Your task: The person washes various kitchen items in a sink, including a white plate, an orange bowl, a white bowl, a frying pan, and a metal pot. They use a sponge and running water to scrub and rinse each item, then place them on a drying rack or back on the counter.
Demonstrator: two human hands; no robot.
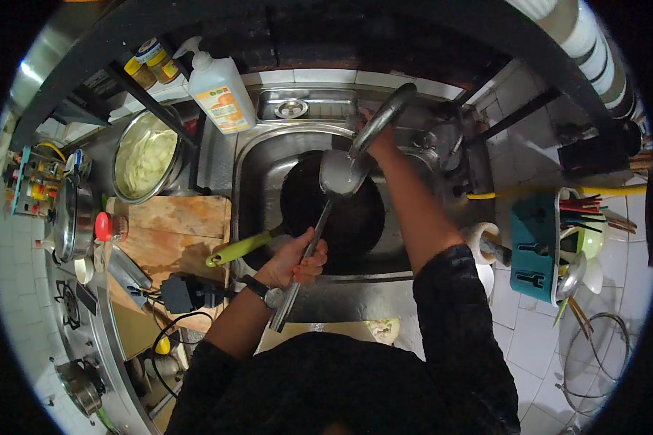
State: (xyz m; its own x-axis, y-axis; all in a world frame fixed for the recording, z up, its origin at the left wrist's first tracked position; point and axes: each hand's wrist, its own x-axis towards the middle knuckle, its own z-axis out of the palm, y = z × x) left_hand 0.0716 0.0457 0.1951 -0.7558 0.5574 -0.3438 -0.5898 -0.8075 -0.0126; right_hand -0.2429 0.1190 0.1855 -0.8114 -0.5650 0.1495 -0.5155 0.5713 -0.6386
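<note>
My left hand is closed around the long metal handle of a wok spatula, whose broad blade lies under the faucet spout. My right hand reaches behind the curved metal faucet; the spout partly hides its fingers, so what they touch cannot be told. Water seems to run from the spout onto the blade. Below the spatula, a dark frying pan rests in the stainless steel sink, its green handle sticking out over the left rim.
Left of the sink lies a wooden cutting board with a cleaver and a black device with cables. Behind it stand a metal bowl of pale sliced food and a pump bottle. A teal utensil holder hangs right.
</note>
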